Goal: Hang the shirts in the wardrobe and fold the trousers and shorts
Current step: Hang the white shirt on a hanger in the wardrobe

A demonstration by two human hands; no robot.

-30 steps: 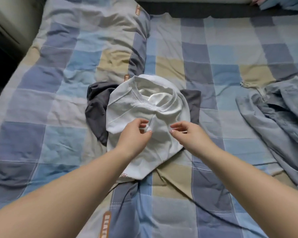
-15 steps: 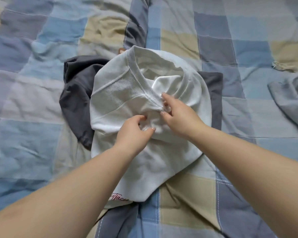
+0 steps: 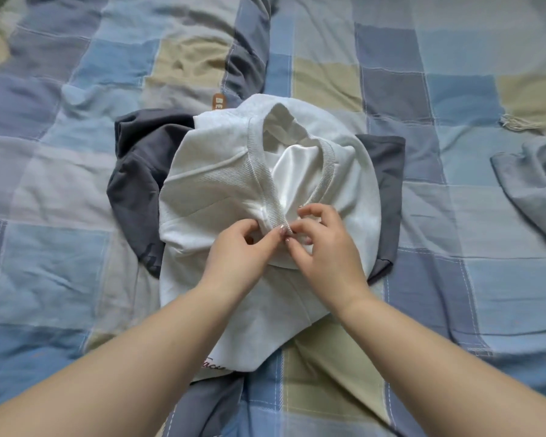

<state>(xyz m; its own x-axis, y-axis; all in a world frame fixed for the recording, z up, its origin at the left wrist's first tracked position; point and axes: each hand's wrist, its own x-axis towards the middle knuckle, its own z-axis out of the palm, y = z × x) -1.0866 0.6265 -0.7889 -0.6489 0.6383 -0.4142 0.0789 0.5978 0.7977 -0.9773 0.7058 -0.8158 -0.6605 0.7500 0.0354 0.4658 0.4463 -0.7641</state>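
Pinching the ribbed collar at the low point of the neckline, both hands work side by side in the one head view: the left hand has thumb and forefinger closed on the collar's band, and the right hand has its curled fingertips nipping the same edge just beside it, the other fingers loosely bent above the cloth. The white shirt lies bunched in the middle of the checked bedspread, neck opening towards the far side, a smoother white lining showing inside the neck. It rests on top of a dark grey garment that sticks out on both sides, and a pale blue-grey garment lies well apart at the right edge. The shirt looks light and completely limp — it will sag and fold wherever it is not supported, and the lining seems likely to slide. The ribbed collar and the shoulder seams are the firmest places to hold; lifting from two points on the neckline or shoulders should let it hang open for a hanger — and the grey garment below may drag along if cloth is caught with it.
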